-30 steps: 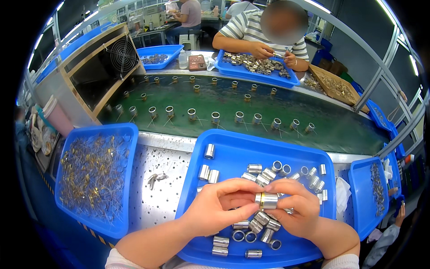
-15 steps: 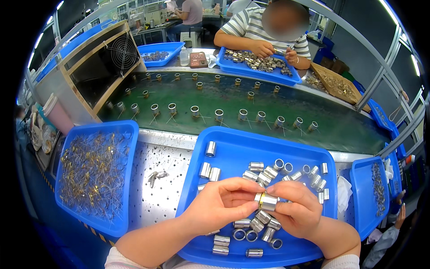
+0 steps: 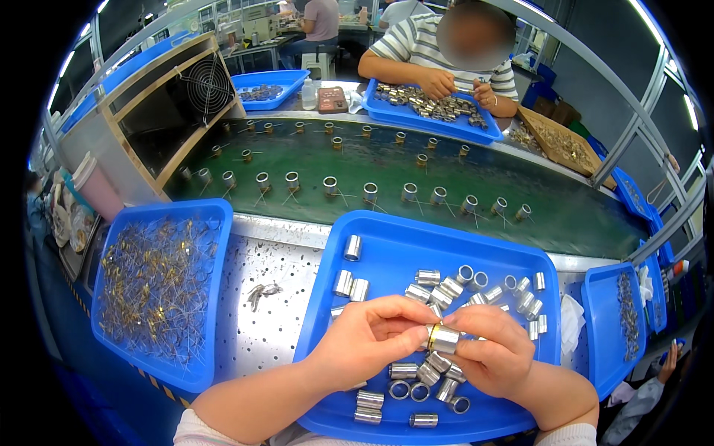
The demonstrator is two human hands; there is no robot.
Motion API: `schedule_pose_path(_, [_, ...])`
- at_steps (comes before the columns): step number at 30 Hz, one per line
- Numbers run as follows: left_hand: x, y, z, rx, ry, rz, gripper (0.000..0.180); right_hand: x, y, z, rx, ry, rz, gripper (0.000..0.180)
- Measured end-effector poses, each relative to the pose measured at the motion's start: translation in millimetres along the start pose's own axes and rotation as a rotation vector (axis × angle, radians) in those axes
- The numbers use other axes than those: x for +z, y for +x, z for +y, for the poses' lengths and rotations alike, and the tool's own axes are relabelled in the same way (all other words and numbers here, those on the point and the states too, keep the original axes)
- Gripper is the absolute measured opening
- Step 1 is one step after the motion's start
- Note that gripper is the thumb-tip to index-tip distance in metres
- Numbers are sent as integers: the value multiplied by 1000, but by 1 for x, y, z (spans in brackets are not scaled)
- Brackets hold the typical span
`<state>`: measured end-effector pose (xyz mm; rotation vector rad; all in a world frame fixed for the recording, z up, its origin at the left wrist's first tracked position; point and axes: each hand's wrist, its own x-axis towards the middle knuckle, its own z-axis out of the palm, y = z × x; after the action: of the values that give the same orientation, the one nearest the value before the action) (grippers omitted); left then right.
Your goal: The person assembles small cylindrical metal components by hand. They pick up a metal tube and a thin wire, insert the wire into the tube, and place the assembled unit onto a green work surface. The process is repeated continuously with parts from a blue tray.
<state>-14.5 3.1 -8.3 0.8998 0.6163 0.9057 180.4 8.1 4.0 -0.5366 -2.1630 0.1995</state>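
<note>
My left hand (image 3: 368,343) and my right hand (image 3: 491,357) meet over the middle blue tray (image 3: 394,245). Together they pinch one short silver metal sleeve (image 3: 444,338) with a gold band at its left end. The left fingertips press on the gold end, the right fingers wrap the silver body. Several loose silver sleeves (image 3: 476,286) lie in the tray behind and under the hands, some standing, some on their side.
A blue tray of thin gold wire parts (image 3: 160,286) sits at the left. A green conveyor belt (image 3: 387,175) carries spaced sleeves with wires. A person in a striped shirt (image 3: 439,52) works across it over another blue tray (image 3: 428,111). A narrow blue bin (image 3: 621,327) stands right.
The hands hold the sleeve in nearly the same place; the fingers shifted slightly on it. The sleeves on the belt have moved to the right.
</note>
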Motion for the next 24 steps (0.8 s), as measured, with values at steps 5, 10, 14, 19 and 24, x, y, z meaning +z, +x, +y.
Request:
schedule_pose_path(5, [2,0,2,-16,5,8,23,0,0,0,24,6,0,23])
schedule_pose_path(10, [1,-1,0,1,-2,3,23,0,1,-1,32,8,-6,22])
schedule_pose_path(14, [-1,0,-3,10,-26,-1,25,0,0,-1,37,5,-8,22])
schedule_pose_path(19, [0,0,-2,1,-36,5,27,-1,0,-1,43,7,-14,21])
schedule_pose_path(24, [-1,0,-3,13,-25,-2,29,-1,0,-1,42,8,-16,22])
